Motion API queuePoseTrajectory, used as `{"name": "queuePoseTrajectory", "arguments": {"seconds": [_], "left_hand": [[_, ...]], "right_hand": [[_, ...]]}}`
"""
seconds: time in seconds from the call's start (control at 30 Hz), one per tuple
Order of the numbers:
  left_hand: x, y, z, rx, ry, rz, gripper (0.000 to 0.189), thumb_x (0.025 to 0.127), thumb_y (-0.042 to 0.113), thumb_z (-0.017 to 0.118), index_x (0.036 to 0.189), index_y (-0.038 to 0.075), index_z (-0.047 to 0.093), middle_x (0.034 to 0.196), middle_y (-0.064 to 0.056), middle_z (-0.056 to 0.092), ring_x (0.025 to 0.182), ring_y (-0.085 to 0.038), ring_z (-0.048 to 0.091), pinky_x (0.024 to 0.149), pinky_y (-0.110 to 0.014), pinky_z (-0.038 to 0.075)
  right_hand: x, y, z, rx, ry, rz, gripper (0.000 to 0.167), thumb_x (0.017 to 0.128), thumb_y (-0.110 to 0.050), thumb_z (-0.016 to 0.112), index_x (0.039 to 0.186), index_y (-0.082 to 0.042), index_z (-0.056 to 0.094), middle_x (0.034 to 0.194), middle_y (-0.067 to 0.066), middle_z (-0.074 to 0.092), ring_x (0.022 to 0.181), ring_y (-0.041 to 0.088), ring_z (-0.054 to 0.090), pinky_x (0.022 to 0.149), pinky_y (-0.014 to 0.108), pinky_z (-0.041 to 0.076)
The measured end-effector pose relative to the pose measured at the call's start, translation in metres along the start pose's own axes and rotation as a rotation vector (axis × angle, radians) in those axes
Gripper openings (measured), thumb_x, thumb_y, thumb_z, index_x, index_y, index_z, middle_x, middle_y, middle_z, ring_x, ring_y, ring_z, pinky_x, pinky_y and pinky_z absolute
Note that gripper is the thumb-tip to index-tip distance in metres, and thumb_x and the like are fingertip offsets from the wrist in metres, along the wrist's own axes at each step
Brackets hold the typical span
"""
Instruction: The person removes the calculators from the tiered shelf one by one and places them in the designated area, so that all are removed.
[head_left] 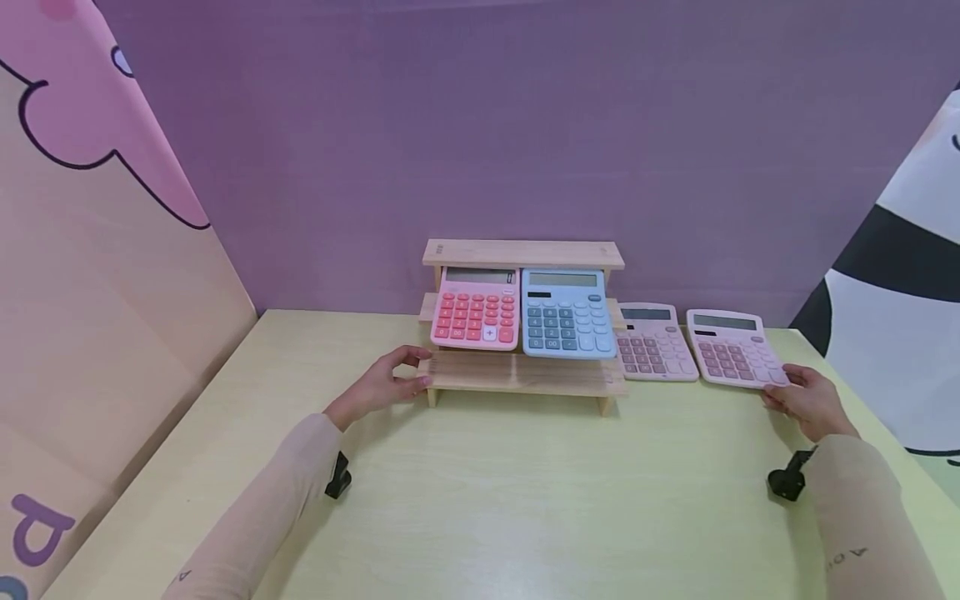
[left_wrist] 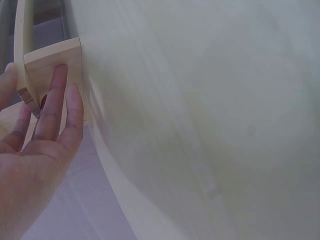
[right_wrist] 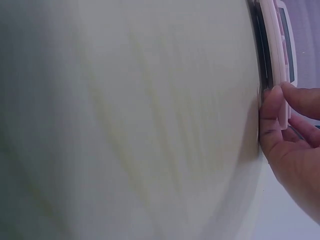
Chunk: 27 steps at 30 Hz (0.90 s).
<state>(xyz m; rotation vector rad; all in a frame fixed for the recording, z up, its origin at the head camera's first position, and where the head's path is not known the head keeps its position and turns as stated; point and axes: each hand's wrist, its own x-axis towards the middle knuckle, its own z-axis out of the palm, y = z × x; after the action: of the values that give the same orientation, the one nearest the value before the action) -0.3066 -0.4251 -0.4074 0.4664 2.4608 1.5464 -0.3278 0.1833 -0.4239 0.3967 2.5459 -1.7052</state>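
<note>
A small tiered wooden rack [head_left: 525,372] carries a pink calculator [head_left: 476,310] and a light blue calculator [head_left: 567,315], side by side and leaning back. At the rack's left end, my left hand [head_left: 382,385] holds the end of the lowest board. The left wrist view shows fingers [left_wrist: 56,107] against the rack's leg and the board's end between them and the thumb. Far to the right, my right hand [head_left: 812,402] pinches the near right corner of a pale pink calculator [head_left: 735,350]. Another pale pink calculator [head_left: 652,343] lies between it and the rack.
Everything stands on a light wood-coloured table [head_left: 525,500]. A purple backdrop [head_left: 525,125] rises behind it, with printed cartoon panels at left and right. Black wrist devices [head_left: 786,483] sit below each sleeve cuff.
</note>
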Motion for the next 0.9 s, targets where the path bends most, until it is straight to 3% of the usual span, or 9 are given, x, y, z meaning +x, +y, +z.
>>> {"name": "queuePoseTrajectory", "arguments": {"seconds": [0.4,0.9], "left_hand": [[0.0004,-0.0008,0.0010,0.011,0.012,-0.011,0.049,0.087,0.020,0.063,0.130,0.010,0.042,0.124,-0.017,0.041,0.092,-0.025,0.061,0.083,-0.035,0.055],[0.0016,-0.0036,0.0003,0.009,0.004,0.008,0.049,0.087,0.020,0.063,0.130,0.009,0.042,0.124,-0.018,0.041,0.092,-0.028,0.061,0.083,-0.037,0.054]], "right_hand": [[0.0025,0.0018,-0.0013,-0.085,0.017,0.025,0.074,0.089,-0.004,0.053,0.139,0.013,0.001,0.136,0.033,0.015,0.069,0.002,0.050,0.066,0.020,0.054],[0.0006,0.0029,-0.0023,-0.094,0.028,0.011,0.068,0.088,0.000,0.048,0.138,0.015,0.004,0.133,0.034,0.018,0.064,0.003,0.053,0.064,0.020,0.055]]}}
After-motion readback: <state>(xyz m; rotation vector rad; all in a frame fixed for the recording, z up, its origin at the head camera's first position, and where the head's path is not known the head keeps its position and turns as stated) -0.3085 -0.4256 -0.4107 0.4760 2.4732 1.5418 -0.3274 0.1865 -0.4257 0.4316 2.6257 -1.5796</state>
